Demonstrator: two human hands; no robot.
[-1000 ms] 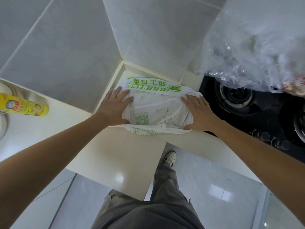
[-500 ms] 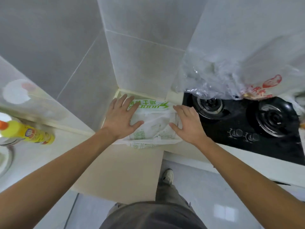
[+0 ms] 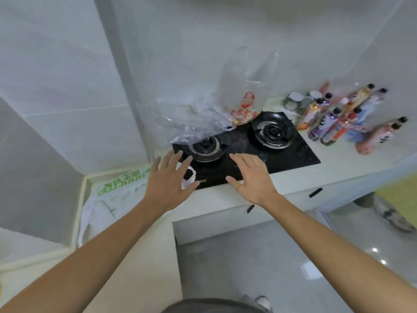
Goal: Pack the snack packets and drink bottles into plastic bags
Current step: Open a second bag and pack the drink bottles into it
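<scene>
Countertop (image 3: 225, 197): stove (image 3: 248, 159), clear bag (image 3: 203, 118), bottles (image 3: 338, 116) beyond.

Even, soft daylight-like brightness, source perhaps off to the right, faint shadows, small glare spots on the glossy floor (image 3: 374, 249), motion blur smearing the drink bottles (image 3: 338, 118), strong wide-angle bending at the edges, overall soft focus

At the left of the frame, the white plastic bag (image 3: 106, 199) on my bench carries green print, too blurred to read. The clear plastic bag (image 3: 243, 91) at centre shows a red seal above red Chinese characters; I make out 上 only. The bottle labels at the right are illegible.
</scene>
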